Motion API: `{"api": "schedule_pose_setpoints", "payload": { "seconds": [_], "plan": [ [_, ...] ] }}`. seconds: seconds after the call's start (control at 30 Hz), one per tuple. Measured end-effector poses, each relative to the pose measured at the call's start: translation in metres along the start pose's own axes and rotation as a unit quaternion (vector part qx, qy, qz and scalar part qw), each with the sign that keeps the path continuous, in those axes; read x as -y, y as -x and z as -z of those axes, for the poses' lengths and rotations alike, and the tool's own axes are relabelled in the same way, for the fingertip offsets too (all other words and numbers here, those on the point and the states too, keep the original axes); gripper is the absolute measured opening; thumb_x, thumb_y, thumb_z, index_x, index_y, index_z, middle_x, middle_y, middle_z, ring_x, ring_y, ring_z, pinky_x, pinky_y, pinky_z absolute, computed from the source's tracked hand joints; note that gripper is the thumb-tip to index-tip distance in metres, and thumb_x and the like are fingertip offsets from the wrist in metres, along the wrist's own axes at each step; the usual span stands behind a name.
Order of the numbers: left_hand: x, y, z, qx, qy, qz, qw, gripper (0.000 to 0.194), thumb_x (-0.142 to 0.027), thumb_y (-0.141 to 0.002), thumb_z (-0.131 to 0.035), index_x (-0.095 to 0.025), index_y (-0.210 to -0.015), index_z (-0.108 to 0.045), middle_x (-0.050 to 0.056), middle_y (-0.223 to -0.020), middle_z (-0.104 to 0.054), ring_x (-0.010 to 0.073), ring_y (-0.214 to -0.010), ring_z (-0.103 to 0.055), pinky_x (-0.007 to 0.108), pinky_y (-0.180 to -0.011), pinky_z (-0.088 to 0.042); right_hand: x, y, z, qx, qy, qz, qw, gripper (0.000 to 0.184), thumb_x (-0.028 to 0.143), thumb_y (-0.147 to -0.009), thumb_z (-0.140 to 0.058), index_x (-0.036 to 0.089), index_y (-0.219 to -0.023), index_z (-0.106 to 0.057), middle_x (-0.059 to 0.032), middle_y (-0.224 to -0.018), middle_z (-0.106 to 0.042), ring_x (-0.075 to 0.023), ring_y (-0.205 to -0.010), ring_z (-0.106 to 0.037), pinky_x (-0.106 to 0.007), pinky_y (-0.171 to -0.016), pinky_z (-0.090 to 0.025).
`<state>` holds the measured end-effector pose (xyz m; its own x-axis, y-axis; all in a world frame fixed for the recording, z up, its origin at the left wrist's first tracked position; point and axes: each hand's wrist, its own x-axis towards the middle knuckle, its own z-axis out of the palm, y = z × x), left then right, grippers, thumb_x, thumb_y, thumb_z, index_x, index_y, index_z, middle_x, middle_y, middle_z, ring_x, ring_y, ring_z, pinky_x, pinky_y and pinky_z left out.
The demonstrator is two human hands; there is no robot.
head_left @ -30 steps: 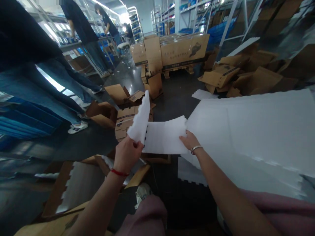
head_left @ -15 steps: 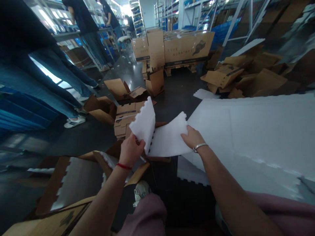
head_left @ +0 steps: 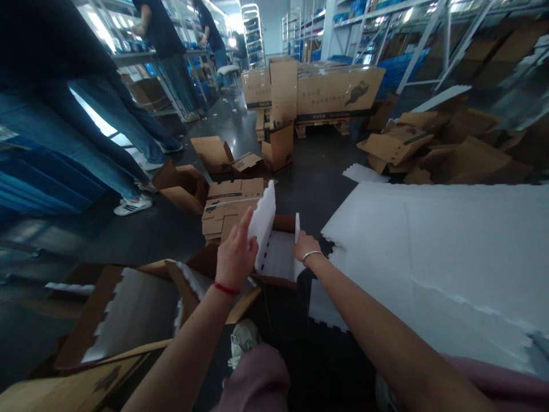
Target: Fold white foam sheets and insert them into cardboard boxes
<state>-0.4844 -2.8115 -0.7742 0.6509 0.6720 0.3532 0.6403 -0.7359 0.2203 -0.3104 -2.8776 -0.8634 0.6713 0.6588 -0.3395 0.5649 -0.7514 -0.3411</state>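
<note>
A white foam sheet [head_left: 278, 254] is folded into a U inside a cardboard box [head_left: 283, 222], its middle lying flat on the bottom. Against the outer face of its upright left flap rests my left hand [head_left: 237, 252], fingers stretched upward and not wrapped round it. My right hand [head_left: 303, 246] has its fingers closed at the right flap, which stands nearly edge-on to me. My fingertips there are partly hidden. The sheet's edges are notched.
Large white foam sheets [head_left: 450, 234] are stacked at right. Flattened cartons [head_left: 214, 209] lie behind the box, and a foam-lined carton [head_left: 128, 315] stands at lower left. A co-worker's legs [head_left: 115, 131] are at left; taped cartons [head_left: 330, 94] sit on a pallet farther back.
The foam sheet has gone down into the box, its right side bending from sloped to upright. My right hand moved left with it; my left hand went from pinching the flap to lying against it.
</note>
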Motion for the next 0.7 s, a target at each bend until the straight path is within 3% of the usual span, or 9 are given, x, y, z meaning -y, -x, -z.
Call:
{"api": "schedule_pose_setpoints", "payload": {
  "seconds": [0.1, 0.23, 0.37, 0.43, 0.57, 0.63, 0.7],
  "plan": [
    [-0.007, -0.004, -0.004, 0.056, -0.049, -0.036, 0.997, 0.057, -0.023, -0.084, -0.043, -0.025, -0.138, -0.024, 0.008, -0.119, -0.058, 0.022, -0.089, -0.063, 0.03, -0.069, -0.048, -0.006, -0.005, -0.007, 0.007, 0.001, -0.006, 1.0, 0.035, 0.021, -0.083, -0.047, 0.007, -0.116, -0.046, -0.0214, -0.108, -0.061, -0.028, -0.103, -0.06, -0.036, -0.084, -0.046],
    [-0.014, -0.002, -0.023, 0.125, -0.107, -0.037, 0.986, 0.047, -0.02, -0.086, -0.039, -0.022, -0.132, -0.033, 0.008, -0.098, -0.066, 0.0231, -0.074, -0.065, 0.03, -0.057, -0.044, -0.017, -0.012, -0.025, 0.027, 0.003, -0.026, 0.999, 0.034, 0.023, -0.083, -0.049, 0.007, -0.114, -0.046, -0.0203, -0.107, -0.061, -0.0282, -0.103, -0.06, -0.036, -0.084, -0.046],
    [-0.017, -0.003, -0.041, 0.166, -0.13, -0.063, 0.975, 0.031, -0.013, -0.087, -0.031, -0.016, -0.113, -0.049, 0.009, -0.076, -0.066, 0.0236, -0.074, -0.065, 0.035, -0.072, -0.041, -0.014, -0.017, -0.051, 0.03, 0.008, -0.043, 0.999, 0.043, 0.025, -0.085, -0.047, 0.006, -0.123, -0.039, -0.0218, -0.117, -0.053, -0.0277, -0.108, -0.057, -0.036, -0.086, -0.045],
    [-0.018, -0.005, -0.042, 0.172, -0.13, -0.072, 0.974, 0.031, -0.01, -0.087, -0.03, -0.014, -0.109, -0.051, 0.011, -0.075, -0.066, 0.0225, -0.075, -0.064, 0.038, -0.08, -0.037, -0.011, -0.02, -0.063, 0.031, 0.015, -0.06, 0.998, 0.057, 0.026, -0.086, -0.046, 0.005, -0.135, -0.026, -0.0255, -0.124, -0.045, -0.0294, -0.11, -0.055, -0.039, -0.086, -0.044],
    [-0.021, -0.011, -0.029, 0.113, -0.128, -0.076, 0.982, 0.043, -0.016, -0.089, -0.03, -0.022, -0.13, -0.038, 0.008, -0.081, -0.065, 0.0214, -0.081, -0.061, 0.037, -0.08, -0.033, -0.013, -0.028, -0.078, 0.025, 0.014, -0.078, 0.997, 0.083, 0.036, -0.085, -0.047, 0.009, -0.144, 0.005, -0.0267, -0.13, -0.038, -0.032, -0.111, -0.054, -0.044, -0.087, -0.043],
    [-0.023, -0.013, -0.029, 0.115, -0.139, -0.074, 0.981, 0.047, -0.016, -0.089, -0.029, -0.019, -0.135, -0.033, 0.009, -0.082, -0.066, 0.0219, -0.081, -0.06, 0.036, -0.079, -0.032, -0.018, -0.031, -0.081, 0.013, -0.008, -0.078, 0.997, 0.085, 0.038, -0.084, -0.047, 0.009, -0.144, 0.006, -0.0255, -0.128, -0.041, -0.0316, -0.11, -0.054, -0.043, -0.087, -0.043],
    [-0.023, -0.015, -0.04, 0.148, -0.16, -0.069, 0.974, 0.047, -0.012, -0.088, -0.027, -0.009, -0.134, -0.035, 0.013, -0.082, -0.066, 0.0229, -0.079, -0.061, 0.037, -0.08, -0.031, -0.023, -0.034, -0.082, 0.015, -0.037, -0.089, 0.995, 0.083, 0.037, -0.083, -0.048, 0.01, -0.144, 0.001, -0.0234, -0.125, -0.047, -0.0307, -0.109, -0.055, -0.043, -0.087, -0.043]
  ]
}}
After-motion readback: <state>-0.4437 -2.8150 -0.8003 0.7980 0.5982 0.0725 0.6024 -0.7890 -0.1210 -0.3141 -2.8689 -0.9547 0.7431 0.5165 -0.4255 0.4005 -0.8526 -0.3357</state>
